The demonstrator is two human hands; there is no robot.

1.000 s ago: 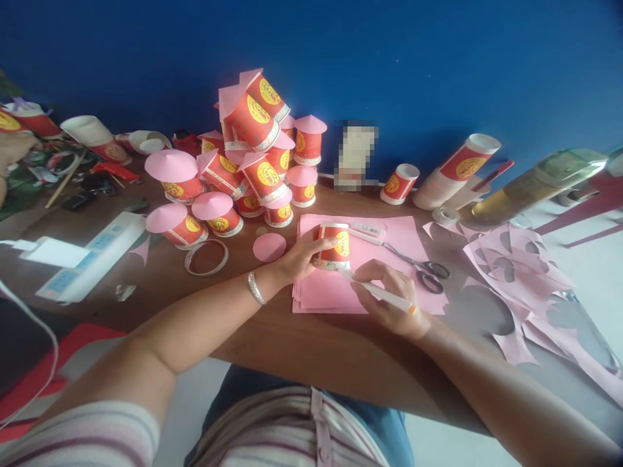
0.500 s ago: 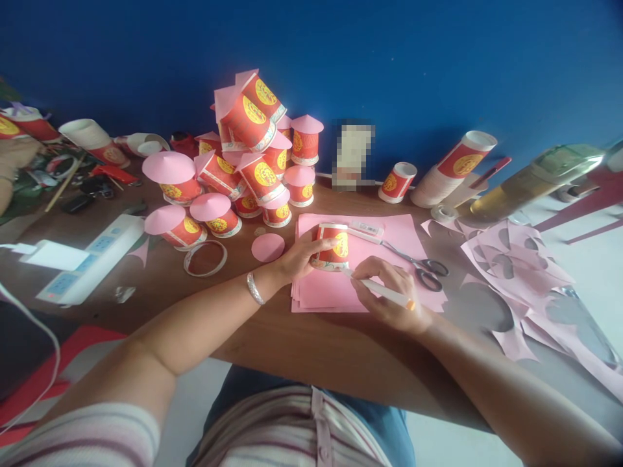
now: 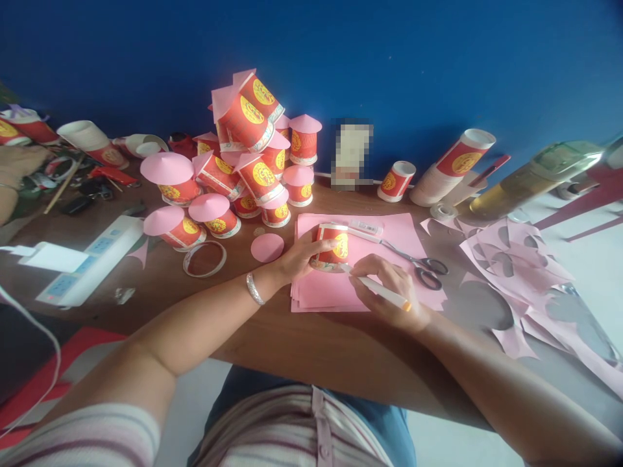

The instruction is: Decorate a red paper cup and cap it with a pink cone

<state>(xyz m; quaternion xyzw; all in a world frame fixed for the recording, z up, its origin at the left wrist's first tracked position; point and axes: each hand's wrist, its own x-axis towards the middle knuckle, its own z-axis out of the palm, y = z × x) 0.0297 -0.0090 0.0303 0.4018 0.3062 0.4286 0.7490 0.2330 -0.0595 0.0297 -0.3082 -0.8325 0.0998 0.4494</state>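
Red cup (image 3: 342, 246) — in left fingers (image 3: 323, 246), white pen (image 3: 383, 293) just beside

1 deep-blue wall (image 3: 438, 71) stands behind a brown table (image 3: 272, 337); pale floor (image 3: 438, 444) shows below, and light glazes the tabletop's right side.

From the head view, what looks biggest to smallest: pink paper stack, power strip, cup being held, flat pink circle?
1. Pink paper stack
2. Power strip
3. Held cup
4. Flat pink circle
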